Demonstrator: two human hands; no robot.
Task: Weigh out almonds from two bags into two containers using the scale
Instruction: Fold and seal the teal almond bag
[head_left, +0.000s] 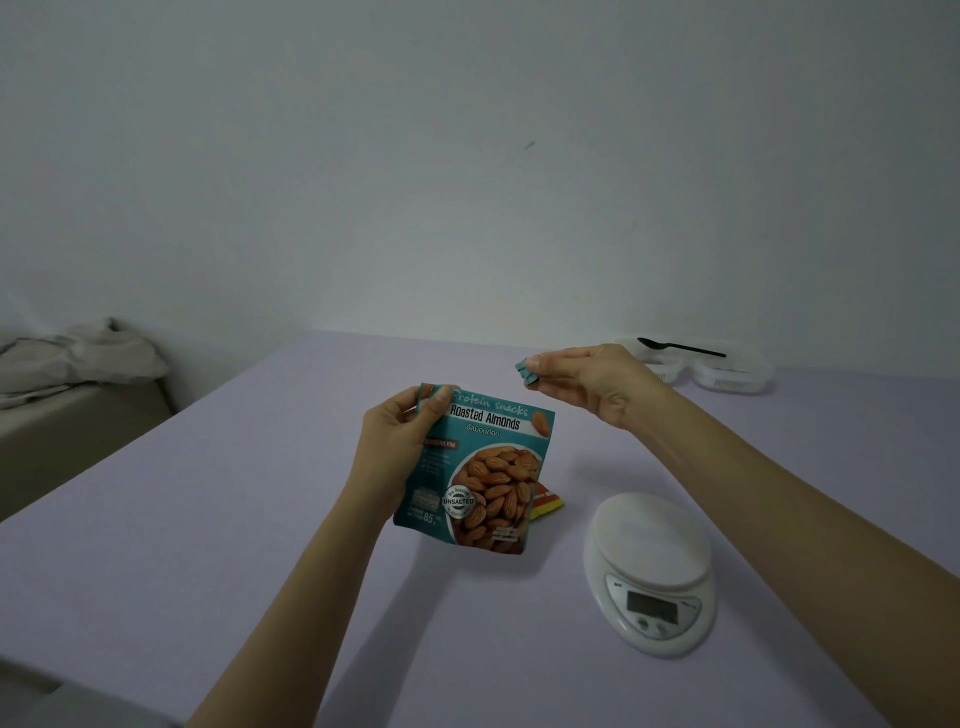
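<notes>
My left hand (397, 441) grips the top left corner of a teal bag of roasted almonds (483, 478), held upright above the table. Up and to the right of the bag, my right hand (587, 382) pinches a small teal strip (524, 373) torn from the bag's top. Behind the teal bag lies a second bag (548, 503); only its orange and yellow corner shows. A white kitchen scale (652, 566) with a blank display sits on the table at the right. Two white containers (727, 375) stand at the far right, with a black spoon (680, 347) lying across them.
The table has a pale lilac cover (260, 545) and meets a plain wall at the back. A bed with crumpled grey bedding (72, 358) lies beyond the table's left edge.
</notes>
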